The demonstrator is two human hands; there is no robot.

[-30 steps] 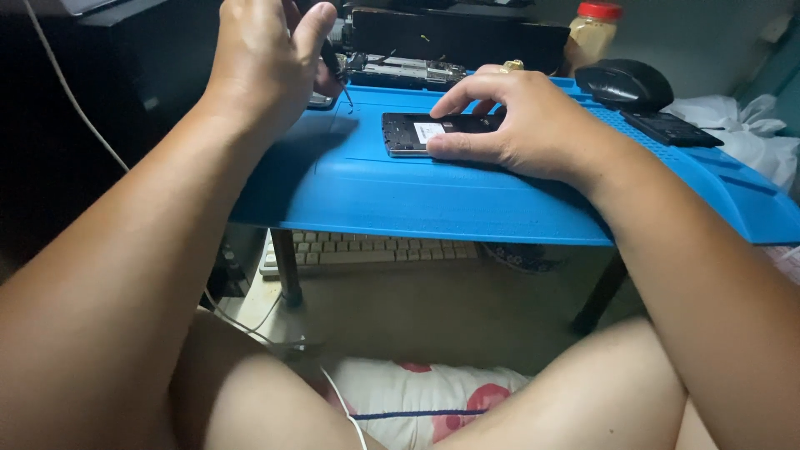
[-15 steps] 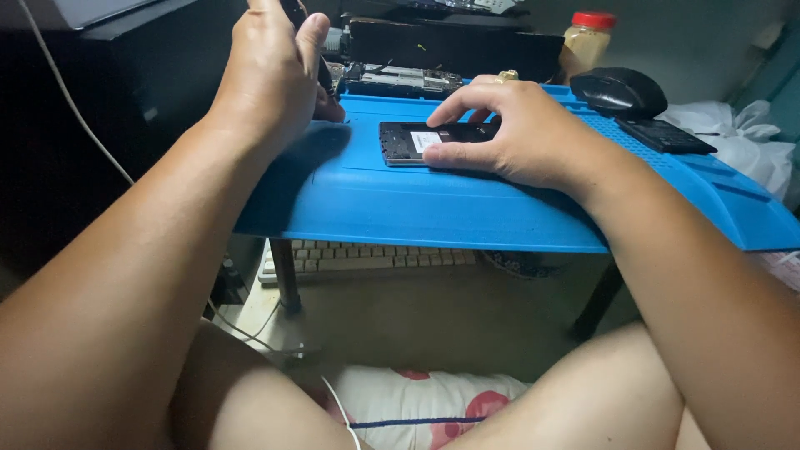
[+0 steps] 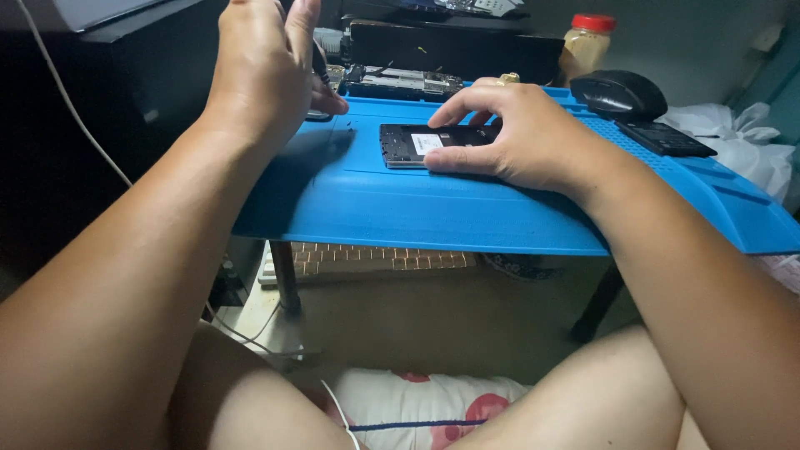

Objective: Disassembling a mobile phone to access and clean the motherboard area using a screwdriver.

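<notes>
Blue mat [image 3: 433,208]: right hand [image 3: 525,137] pinning opened phone [image 3: 417,143]; red-lidded jar [image 3: 586,43] behind.

Head camera looks down, close over the blue mat [image 3: 467,208].

Opened phone [image 3: 417,144] on mat [image 3: 417,208]; mouse [image 3: 618,93] right, jar [image 3: 586,43] behind.

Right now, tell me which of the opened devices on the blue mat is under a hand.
The opened phone at mid-mat, held down by the right hand. The other opened device lies untouched at the mat's far edge.
</notes>
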